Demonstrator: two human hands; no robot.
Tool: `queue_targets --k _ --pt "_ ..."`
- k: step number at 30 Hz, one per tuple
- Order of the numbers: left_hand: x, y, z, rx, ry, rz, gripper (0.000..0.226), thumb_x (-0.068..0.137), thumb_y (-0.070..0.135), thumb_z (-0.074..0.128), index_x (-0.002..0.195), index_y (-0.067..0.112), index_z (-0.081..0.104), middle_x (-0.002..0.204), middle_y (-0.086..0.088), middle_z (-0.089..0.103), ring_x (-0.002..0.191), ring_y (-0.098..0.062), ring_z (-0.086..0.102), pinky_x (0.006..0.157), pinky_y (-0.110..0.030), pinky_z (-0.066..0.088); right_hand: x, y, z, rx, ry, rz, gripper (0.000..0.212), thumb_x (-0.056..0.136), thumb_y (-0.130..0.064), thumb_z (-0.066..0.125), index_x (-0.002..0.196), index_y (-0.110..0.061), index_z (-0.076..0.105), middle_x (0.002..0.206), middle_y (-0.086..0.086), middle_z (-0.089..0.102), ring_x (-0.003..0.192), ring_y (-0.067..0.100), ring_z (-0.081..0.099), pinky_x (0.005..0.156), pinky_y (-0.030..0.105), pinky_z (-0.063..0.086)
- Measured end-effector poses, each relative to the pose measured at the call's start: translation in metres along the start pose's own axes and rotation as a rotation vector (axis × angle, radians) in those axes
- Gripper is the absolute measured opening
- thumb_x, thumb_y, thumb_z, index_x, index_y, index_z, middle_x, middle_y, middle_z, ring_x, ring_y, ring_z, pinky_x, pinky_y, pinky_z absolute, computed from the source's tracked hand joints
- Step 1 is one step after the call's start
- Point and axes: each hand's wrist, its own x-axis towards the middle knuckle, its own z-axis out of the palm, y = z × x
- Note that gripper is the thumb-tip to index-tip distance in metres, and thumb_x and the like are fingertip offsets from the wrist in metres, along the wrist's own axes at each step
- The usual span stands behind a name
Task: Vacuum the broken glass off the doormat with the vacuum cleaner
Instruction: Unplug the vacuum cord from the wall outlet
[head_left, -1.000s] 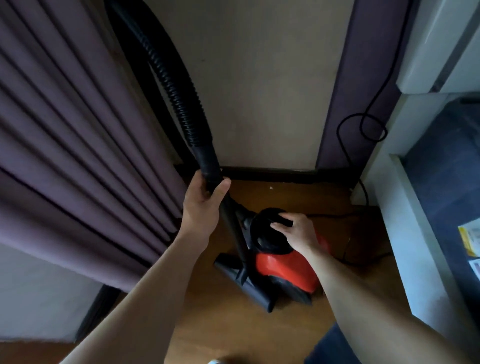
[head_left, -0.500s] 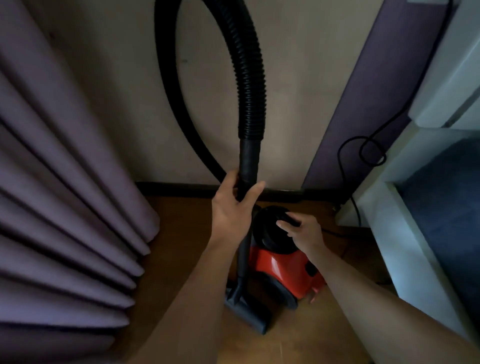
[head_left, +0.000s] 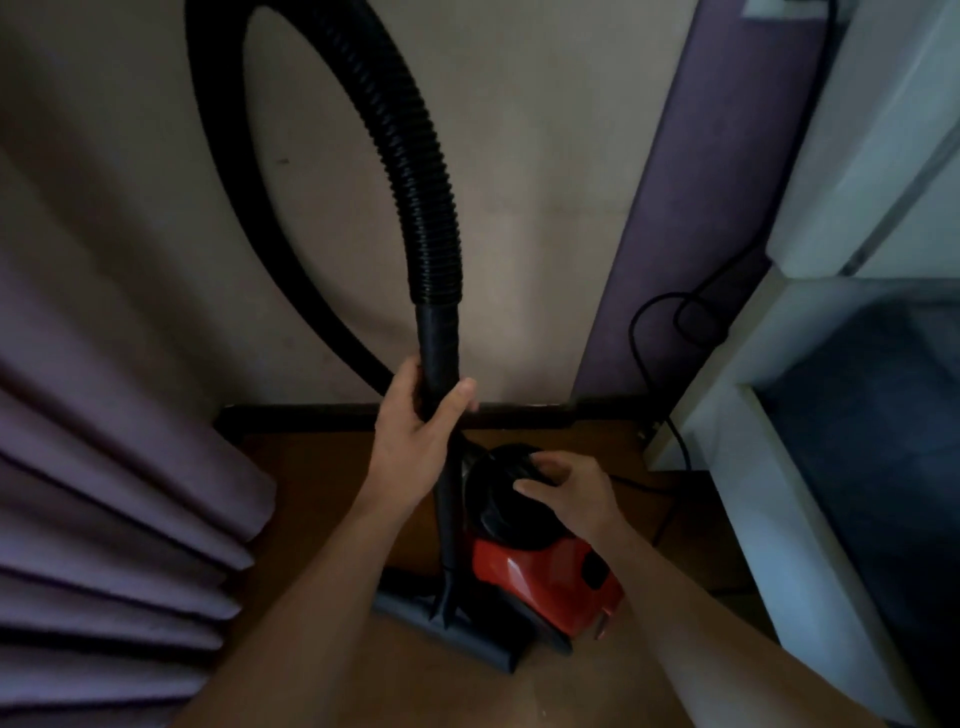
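Right now the left hand (head_left: 415, 421) is wrapped around the black rigid plastic wand (head_left: 440, 353), with fingers and thumb closed about it just under the cuff where the black ribbed flexible hose (head_left: 415, 171) joins. Just below and to the right, the right hand (head_left: 571, 491) sits on the red canister vacuum cleaner (head_left: 545, 577), gripping its black domed top with fingers hooked over it and thumb set against the near side. The vacuum cleaner stands on the brown wooden floor (head_left: 322, 493) near the black skirting board (head_left: 311, 415), directly under both hands. The wand runs down its left side to the dark grey flat floor nozzle (head_left: 467, 636), which lies on the floor just beside the red body. From the wand the hose arches upward, its top cut off by the upper edge, and its other run descends along the beige wall (head_left: 545, 182) to pass behind the left hand. A purple pleated curtain (head_left: 104, 467) hangs close on the left. On the right a white furniture unit (head_left: 753, 519) hems the vacuum cleaner in. A thin black cable (head_left: 636, 332) loops against a purple wall strip (head_left: 675, 208) and drops to the floor between the unit and the vacuum cleaner.
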Motion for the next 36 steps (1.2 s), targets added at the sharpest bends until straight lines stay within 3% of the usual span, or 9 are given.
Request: queue_targets --k 5,8,11,18,21,27,31,34,36 --pt "-0.001 0.026 0.010 0.008 0.021 0.027 0.008 0.099 0.015 0.060 0.095 0.019 0.055 0.077 -0.012 0.060 0.073 -0.013 0.062 0.075 -0.022 0.050 0.004 -0.043 -0.040 0.112 0.093 -0.029 0.028 0.074 -0.024 0.091 0.094 -0.032 0.073 0.084 -0.005 0.075 0.081 0.016 0.073 0.087 0.039 0.060" --pt "0.001 0.047 0.012 0.000 0.051 0.044 0.009 0.099 0.020 0.062 0.093 0.021 0.055 0.077 -0.015 0.061 0.073 -0.024 0.062 0.073 -0.032 0.052 0.007 -0.086 -0.072 0.120 0.111 -0.119 0.028 0.080 -0.027 0.086 0.105 -0.026 0.073 0.090 -0.014 0.072 0.085 -0.002 0.068 0.085 0.025 0.056" --pt "0.010 0.071 0.010 0.001 0.071 0.062 0.008 0.100 0.017 0.061 0.095 0.021 0.056 0.076 -0.014 0.060 0.071 -0.025 0.062 0.071 -0.040 0.052 0.012 -0.134 -0.105 0.168 0.156 -0.186 0.030 0.083 -0.027 0.083 0.111 -0.022 0.074 0.092 -0.007 0.074 0.087 0.006 0.071 0.085 0.028 0.058" --pt "0.044 0.127 0.019 -0.018 0.116 0.138 0.003 0.100 0.019 0.058 0.103 0.018 0.057 0.076 -0.018 0.060 0.066 -0.014 0.060 0.065 -0.021 0.051 0.020 -0.218 -0.181 0.180 0.365 -0.374 0.033 0.082 -0.027 0.084 0.113 -0.024 0.073 0.098 -0.010 0.074 0.092 0.003 0.070 0.086 0.019 0.055" --pt "0.065 0.152 0.029 -0.082 0.120 0.156 0.009 0.100 0.023 0.058 0.108 0.028 0.056 0.070 -0.001 0.060 0.066 -0.016 0.060 0.067 -0.030 0.053 0.028 -0.241 -0.211 0.157 0.466 -0.446 0.037 0.082 -0.029 0.084 0.115 -0.024 0.071 0.108 -0.008 0.071 0.100 0.009 0.067 0.095 0.027 0.052" --pt "0.113 0.177 0.042 -0.091 0.132 0.247 0.005 0.096 0.033 0.059 0.099 0.037 0.056 0.064 0.002 0.060 0.061 -0.022 0.059 0.065 -0.052 0.051 0.057 -0.280 -0.258 0.088 0.752 -0.635 0.043 0.087 -0.026 0.079 0.127 -0.017 0.066 0.117 -0.002 0.061 0.109 0.011 0.056 0.098 0.023 0.044" --pt "0.125 0.185 0.054 -0.091 0.143 0.288 0.011 0.096 0.029 0.061 0.098 0.039 0.058 0.062 0.000 0.059 0.059 -0.025 0.058 0.065 -0.052 0.053 0.091 -0.294 -0.271 0.170 0.726 -0.525 0.056 0.091 -0.032 0.074 0.141 -0.016 0.055 0.136 0.000 0.060 0.126 0.017 0.055 0.109 0.033 0.044" --pt "0.125 0.192 0.063 -0.103 0.114 0.302 0.014 0.086 0.040 0.059 0.099 0.036 0.058 0.060 -0.003 0.058 0.056 -0.022 0.055 0.062 -0.042 0.049 0.105 -0.297 -0.274 0.208 0.700 -0.426 0.055 0.098 -0.033 0.066 0.146 -0.012 0.049 0.142 0.002 0.059 0.128 0.015 0.053 0.106 0.023 0.038" --pt "0.124 0.191 0.064 -0.104 0.112 0.288 0.021 0.084 0.041 0.058 0.102 0.029 0.057 0.059 -0.005 0.057 0.056 -0.024 0.055 0.059 -0.036 0.048 0.115 -0.299 -0.272 0.176 0.746 -0.418 0.049 0.100 -0.029 0.062 0.144 -0.010 0.052 0.138 0.006 0.062 0.124 0.019 0.057 0.107 0.027 0.041"
